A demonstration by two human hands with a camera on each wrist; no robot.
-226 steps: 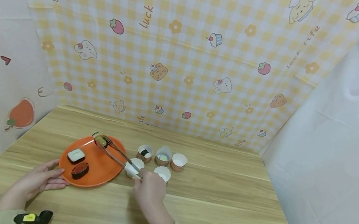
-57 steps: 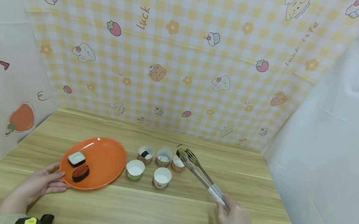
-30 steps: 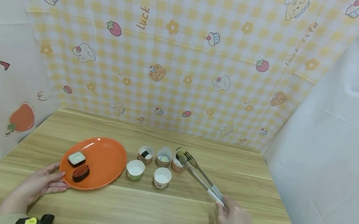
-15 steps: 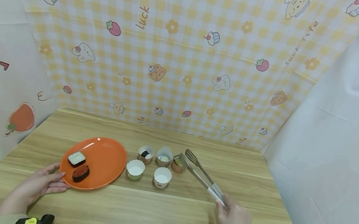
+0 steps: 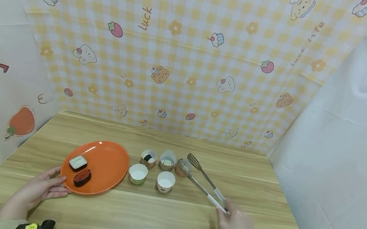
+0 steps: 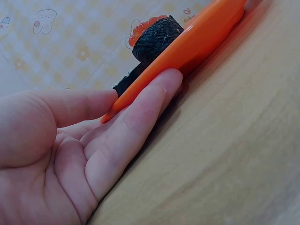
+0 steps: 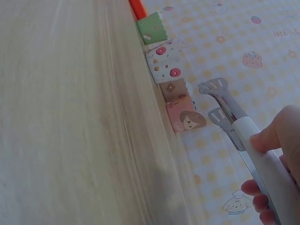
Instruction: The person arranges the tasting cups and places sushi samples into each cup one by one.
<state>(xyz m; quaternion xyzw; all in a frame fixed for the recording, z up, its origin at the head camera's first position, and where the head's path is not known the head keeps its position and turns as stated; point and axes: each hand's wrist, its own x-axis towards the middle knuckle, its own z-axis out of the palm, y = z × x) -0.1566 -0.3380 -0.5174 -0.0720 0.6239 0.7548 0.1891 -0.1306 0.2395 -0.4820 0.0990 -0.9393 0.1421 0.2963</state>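
Orange plate (image 5: 107, 166) is positioned at the left of the wooden table (image 5: 121, 214), its left rim pinched by the left hand (image 5: 39, 186), with the thumb laid on the edge and the fingers set beneath it. Two sushi pieces are carried near that rim: a white-topped piece (image 5: 78, 163) and, nearer the front, a red-topped piece (image 5: 82, 177). The plate's right edge is placed just beside a green cup (image 5: 137, 181), paired in the front row with a white patterned cup (image 5: 164, 188). Behind these, three cups are closely lined up; a black-and-white piece (image 5: 148, 158) is seated in the left one. The interior of the right one, a pink cup (image 7: 178, 117), is largely hidden by one head of the tongs (image 7: 272, 173); the other head is held apart, to the right. The tong handles are gripped in the curled fingers of the right hand (image 5: 237, 222), and the tong arms are spread. Bare wood is offered ahead of the front cups, between both hands, and from the tongs to the right table edge; a narrower strip is left behind the back row, bounded by the checked cloth (image 5: 191, 53).
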